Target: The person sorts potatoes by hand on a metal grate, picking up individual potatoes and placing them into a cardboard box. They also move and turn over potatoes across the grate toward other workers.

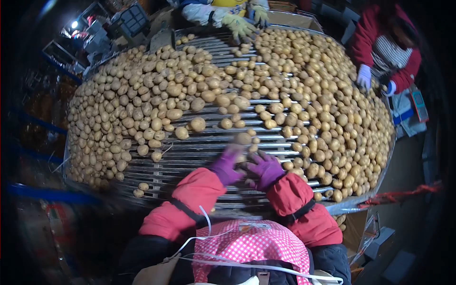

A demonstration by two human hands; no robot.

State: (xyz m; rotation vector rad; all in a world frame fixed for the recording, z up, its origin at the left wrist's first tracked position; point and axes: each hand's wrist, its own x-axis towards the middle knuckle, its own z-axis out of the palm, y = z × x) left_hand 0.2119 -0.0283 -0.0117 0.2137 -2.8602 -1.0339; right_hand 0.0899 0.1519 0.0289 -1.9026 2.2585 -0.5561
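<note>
Both my hands wear purple gloves and work low over a slatted metal table (185, 151). My left hand (229, 166) is smeared by motion, its fingers stretched forward beside a few potatoes (241, 158). Just beyond its fingertips is a blurred potato (242, 138). My right hand (266, 171) has its fingers spread over the bars, close to small potatoes between the two hands. Whether either palm touches a potato is hidden. A large heap of potatoes (137, 95) covers the left side, and another heap (327, 109) covers the right.
Across the table, a person's gloved hands (239, 28) reach over the bars. At the right edge, another person in a dark red top (363, 42) has a pale-gloved hand (364, 77) at the potatoes. White cords (199, 237) hang across my pink checked apron (247, 242).
</note>
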